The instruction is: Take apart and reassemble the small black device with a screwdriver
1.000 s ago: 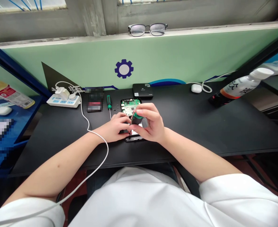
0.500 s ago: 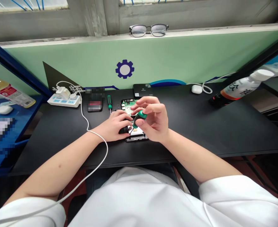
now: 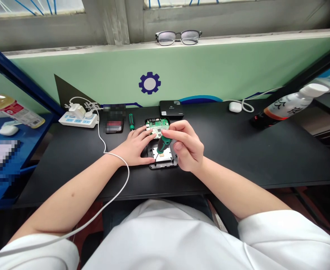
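A green-and-black screwdriver (image 3: 163,144) leans with its tip at the lower left corner of an opened device's black frame (image 3: 167,165). My right hand (image 3: 188,146) has it, with the index fingertip on the handle's top end and the other fingers curled. My left hand (image 3: 133,148) lies spread at the device's left side; its fingers reach the green circuit board (image 3: 161,125), and the thumb points at the screwdriver tip. A white panel with a tan patch (image 3: 166,155) shows inside the frame. Whether the tip sits in a screw is too small to tell.
Behind my left hand lies a second green screwdriver (image 3: 131,122), near a blurred dark phone-like item (image 3: 114,119). A power strip (image 3: 79,119) trails a white cable (image 3: 128,172) across my left forearm. A black box (image 3: 170,108), earbud case (image 3: 235,107) and bottle (image 3: 288,105) stand farther back.
My right hand's raised fingers have come down, the index finger now on the screwdriver's end. My left fingers have spread flatter, and a dark part beside them is no longer visible.
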`<state>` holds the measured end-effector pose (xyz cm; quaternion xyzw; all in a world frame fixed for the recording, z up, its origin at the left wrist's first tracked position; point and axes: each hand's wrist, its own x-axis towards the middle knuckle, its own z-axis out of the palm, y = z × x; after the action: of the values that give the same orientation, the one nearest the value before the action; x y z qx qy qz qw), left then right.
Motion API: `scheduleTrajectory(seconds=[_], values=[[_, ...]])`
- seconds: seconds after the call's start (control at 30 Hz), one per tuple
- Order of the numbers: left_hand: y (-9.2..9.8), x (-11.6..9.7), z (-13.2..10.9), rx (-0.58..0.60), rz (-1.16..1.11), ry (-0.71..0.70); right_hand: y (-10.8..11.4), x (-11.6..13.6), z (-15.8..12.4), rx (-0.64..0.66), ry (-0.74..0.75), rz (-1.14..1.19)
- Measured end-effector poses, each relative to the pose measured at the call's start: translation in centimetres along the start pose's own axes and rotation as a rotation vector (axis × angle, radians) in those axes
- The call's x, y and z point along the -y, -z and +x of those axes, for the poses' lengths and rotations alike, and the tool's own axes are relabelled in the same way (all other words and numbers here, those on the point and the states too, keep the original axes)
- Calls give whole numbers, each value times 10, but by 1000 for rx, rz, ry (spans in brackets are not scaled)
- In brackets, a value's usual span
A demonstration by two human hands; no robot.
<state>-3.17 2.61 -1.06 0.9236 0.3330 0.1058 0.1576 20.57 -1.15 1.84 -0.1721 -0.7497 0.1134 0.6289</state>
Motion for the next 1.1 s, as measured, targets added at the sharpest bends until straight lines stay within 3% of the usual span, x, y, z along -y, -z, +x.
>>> scheduleTrajectory(seconds=[0.2,0.43,0.67,1.1], values=[[-3,2,0,13,-40,40,-3,-1,2,-32,-48,21],[-3,2,1,39,-74,16,-14,-1,1,27,-110,405],[-5,5,-1,56,-68,32,-4,-2,2,54,12,167],[-2,1,-1,65,-36,27,-6,2,6,34,-159,245]])
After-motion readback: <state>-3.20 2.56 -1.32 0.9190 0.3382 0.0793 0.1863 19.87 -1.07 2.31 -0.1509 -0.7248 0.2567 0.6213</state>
